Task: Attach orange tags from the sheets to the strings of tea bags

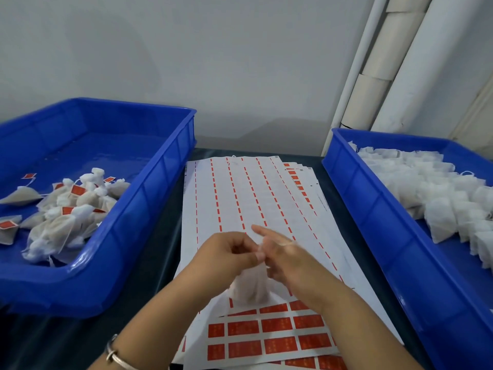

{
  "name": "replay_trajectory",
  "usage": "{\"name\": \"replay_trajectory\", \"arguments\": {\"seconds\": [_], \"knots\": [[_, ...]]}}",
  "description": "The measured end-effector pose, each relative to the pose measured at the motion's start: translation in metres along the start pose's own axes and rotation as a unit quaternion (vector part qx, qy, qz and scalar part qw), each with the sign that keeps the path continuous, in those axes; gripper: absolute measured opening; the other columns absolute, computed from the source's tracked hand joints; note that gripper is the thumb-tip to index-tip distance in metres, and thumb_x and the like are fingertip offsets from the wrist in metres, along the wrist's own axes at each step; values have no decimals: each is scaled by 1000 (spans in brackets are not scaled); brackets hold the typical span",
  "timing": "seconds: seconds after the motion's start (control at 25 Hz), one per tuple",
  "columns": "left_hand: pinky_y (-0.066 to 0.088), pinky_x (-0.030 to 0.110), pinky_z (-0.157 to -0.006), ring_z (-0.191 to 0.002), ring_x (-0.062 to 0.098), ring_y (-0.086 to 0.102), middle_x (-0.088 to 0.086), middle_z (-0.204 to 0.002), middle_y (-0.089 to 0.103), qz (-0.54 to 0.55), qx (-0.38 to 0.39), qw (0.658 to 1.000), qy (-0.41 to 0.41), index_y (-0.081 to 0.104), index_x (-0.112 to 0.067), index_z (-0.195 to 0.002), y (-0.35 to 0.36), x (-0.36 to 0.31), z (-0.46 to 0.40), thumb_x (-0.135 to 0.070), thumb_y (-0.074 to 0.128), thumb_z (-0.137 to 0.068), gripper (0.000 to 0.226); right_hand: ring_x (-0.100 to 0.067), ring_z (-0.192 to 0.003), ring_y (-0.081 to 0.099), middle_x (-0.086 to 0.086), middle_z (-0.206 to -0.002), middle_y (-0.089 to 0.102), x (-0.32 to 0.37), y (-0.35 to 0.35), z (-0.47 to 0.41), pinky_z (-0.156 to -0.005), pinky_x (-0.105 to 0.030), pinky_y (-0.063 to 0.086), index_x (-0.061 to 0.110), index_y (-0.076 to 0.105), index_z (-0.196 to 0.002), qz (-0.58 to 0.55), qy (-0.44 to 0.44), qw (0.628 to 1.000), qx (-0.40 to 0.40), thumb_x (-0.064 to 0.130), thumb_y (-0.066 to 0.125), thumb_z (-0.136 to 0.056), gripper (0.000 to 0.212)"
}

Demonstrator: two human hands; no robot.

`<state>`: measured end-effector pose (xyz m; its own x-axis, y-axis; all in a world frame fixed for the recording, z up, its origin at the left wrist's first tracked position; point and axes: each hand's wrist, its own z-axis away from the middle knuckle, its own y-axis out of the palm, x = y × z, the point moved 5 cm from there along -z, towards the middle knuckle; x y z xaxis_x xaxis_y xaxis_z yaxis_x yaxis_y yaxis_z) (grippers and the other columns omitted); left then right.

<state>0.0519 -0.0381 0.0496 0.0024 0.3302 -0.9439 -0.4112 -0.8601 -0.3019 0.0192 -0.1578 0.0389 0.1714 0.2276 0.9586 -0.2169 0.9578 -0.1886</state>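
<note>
A stack of tag sheets [240, 198] lies in the middle of the dark table; its upper part is stripped white and orange tags [277, 343] remain in rows near me. Over the sheet, my left hand [226, 255] and my right hand [285, 255] meet and hold a white tea bag [249, 289] that hangs below them. My left fingers are curled and pinch at its top. My right hand touches the same spot with its forefinger stretched out; the image is blurred there, so the string does not show.
A blue tray [149, 209] on the left holds several tea bags with orange tags [66, 206]. A blue tray [373, 209] on the right holds a pile of plain white tea bags [426, 188]. White pipes [386, 62] stand at the back right against a grey wall.
</note>
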Motion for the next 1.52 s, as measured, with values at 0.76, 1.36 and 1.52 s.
{"name": "replay_trajectory", "arguments": {"seconds": [0.76,1.36,1.52], "knots": [[51,17,-59,-66,5,67,-8,-82,72,175,-184,965,-65,72,-27,-83,-19,38,1,-23,68,-81,6,-9,-64,56,4,-61,58,-30,-16,7,-74,-26,47,31,71,-77,-69,27,990,-118,43,52,-89,25],[52,14,-74,-82,3,66,-13,-87,71,-97,173,974,107,69,-33,-94,12,1,-6,-40,47,-90,23,-3,-56,50,11,-56,54,-11,-13,17,-72,-24,45,33,70,-74,70,30,995,62,43,54,-91,25],[54,18,-78,-82,6,66,-16,-88,71,-132,171,970,108,68,-43,-99,12,5,2,-47,63,-76,23,-3,-56,50,11,-57,55,-13,-14,15,-73,-26,48,35,65,-68,103,38,993,51,45,55,-90,26]]}}
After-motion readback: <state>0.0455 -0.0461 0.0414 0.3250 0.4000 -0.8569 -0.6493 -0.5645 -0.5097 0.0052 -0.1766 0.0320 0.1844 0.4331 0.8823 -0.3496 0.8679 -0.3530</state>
